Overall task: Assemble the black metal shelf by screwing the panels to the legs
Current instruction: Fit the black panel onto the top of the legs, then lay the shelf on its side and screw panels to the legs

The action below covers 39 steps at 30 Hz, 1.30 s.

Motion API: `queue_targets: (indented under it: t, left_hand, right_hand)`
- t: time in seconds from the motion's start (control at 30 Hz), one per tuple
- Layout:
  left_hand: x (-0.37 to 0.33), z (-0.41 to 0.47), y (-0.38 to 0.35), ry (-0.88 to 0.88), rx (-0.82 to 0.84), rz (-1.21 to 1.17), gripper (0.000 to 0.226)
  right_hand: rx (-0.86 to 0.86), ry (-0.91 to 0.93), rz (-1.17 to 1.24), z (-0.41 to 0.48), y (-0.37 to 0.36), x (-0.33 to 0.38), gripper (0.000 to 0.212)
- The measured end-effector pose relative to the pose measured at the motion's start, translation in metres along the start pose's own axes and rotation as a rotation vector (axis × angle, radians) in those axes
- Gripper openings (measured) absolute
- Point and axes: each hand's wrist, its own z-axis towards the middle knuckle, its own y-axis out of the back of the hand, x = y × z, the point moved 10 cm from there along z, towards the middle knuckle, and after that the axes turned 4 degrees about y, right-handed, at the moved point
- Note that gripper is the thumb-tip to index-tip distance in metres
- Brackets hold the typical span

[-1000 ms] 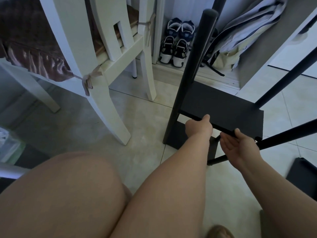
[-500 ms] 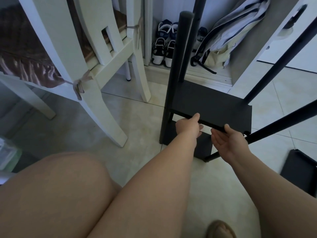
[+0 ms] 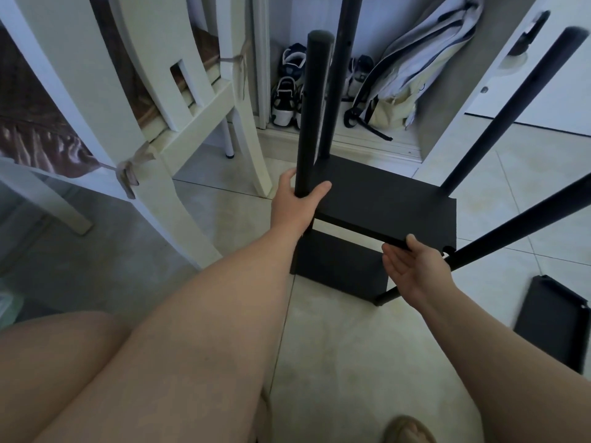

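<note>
Now the left hand (image 3: pixel 295 203) wraps the near-left leg (image 3: pixel 311 107) while the right hand (image 3: pixel 412 273), palm up with fingers flat, props the upper panel (image 3: pixel 383 199) by its front edge. The half-built shelf (image 3: pixel 342 266) stands on the tiled floor (image 3: pixel 351 346). Looks like panel alignment; next, it needs screwing at every corner.

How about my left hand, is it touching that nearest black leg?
Touching. Head view: left hand wraps the black leg, thumb one side, fingers the other.

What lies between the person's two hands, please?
In the head view, the upper panel's front edge spans from the left hand, gripping a leg, to the right hand.
</note>
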Motion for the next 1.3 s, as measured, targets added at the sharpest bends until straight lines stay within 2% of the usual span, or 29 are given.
queue_targets:
  t: [0.2,0.43,0.6,0.73,0.8,0.9,1.17,1.23,1.3]
  left_hand:
    - [-0.002,0.009,-0.022,0.010,0.013,0.013,0.041]
    - [-0.012,-0.002,-0.025,0.009,-0.059,-0.022,0.024]
    - [-0.039,-0.009,-0.022,-0.005,-0.096,0.061,0.013]
    - [-0.081,-0.017,-0.023,-0.092,-0.123,0.180,0.019]
    - [-0.103,-0.022,-0.032,-0.146,-0.101,0.246,0.029]
    - [-0.126,-0.030,-0.051,-0.199,-0.071,0.389,0.042]
    - [-0.148,-0.049,-0.133,-0.376,-0.056,0.848,0.056]
    - [-0.142,-0.057,-0.162,-0.399,-0.039,0.956,0.056]
    - [-0.134,-0.067,-0.189,-0.420,-0.024,1.034,0.054]
  right_hand:
    - [-0.007,0.004,0.001,0.005,0.006,0.007,0.023]
    - [0.042,0.022,-0.031,0.010,0.006,0.030,0.023]
    - [0.050,-0.004,-0.069,0.006,0.004,0.039,0.033]
    - [0.040,-0.058,-0.338,-0.012,0.008,0.050,0.049]
    - [0.034,-0.016,-0.555,-0.028,0.012,0.069,0.048]
    - [0.024,0.250,-0.784,-0.056,0.010,0.122,0.048]
    - [0.032,1.102,-0.977,-0.129,0.028,0.224,0.043]
    - [-0.035,1.309,-1.129,-0.136,0.040,0.234,0.048]
    - [-0.090,1.399,-1.322,-0.126,0.049,0.236,0.055]
